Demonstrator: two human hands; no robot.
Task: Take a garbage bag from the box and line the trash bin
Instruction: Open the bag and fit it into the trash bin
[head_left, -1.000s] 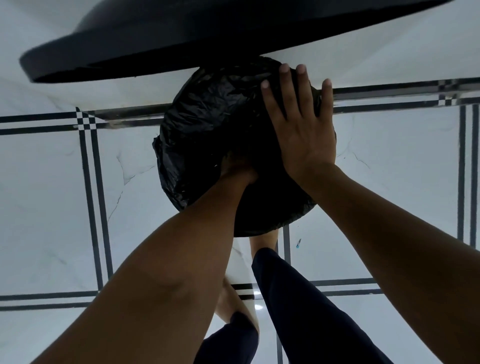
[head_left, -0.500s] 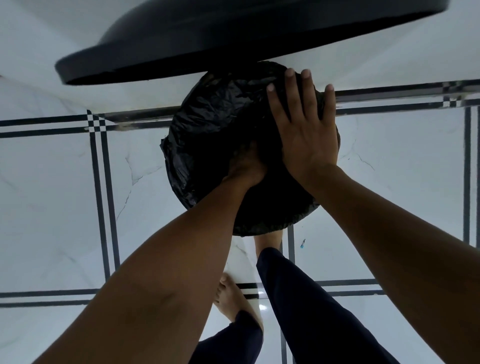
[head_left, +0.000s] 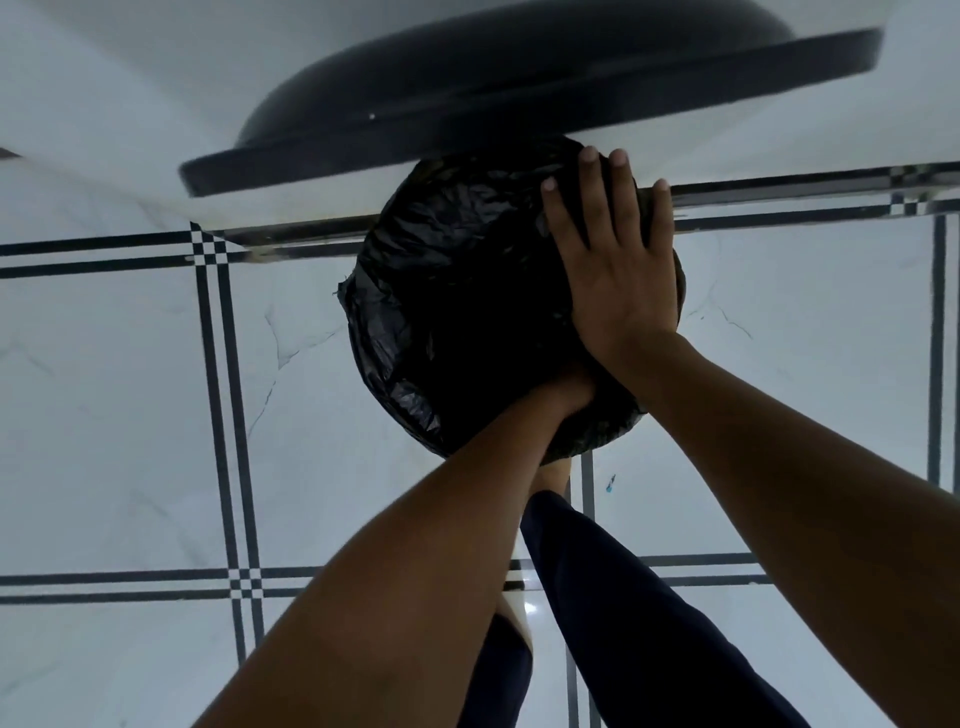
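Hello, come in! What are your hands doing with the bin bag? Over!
Right hand flat on bag at bin rim. Left hand down inside bag, fingers hidden. Lid up behind, not in the way.

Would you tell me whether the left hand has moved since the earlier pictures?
Yes: judged against the trash bin rim, the left hand has shifted toward the near edge, closer to the right hand.

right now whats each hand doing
Left hand: reaches down into the bag, fingers hidden, cannot be told.
Right hand: open, flat on the bag's rim.
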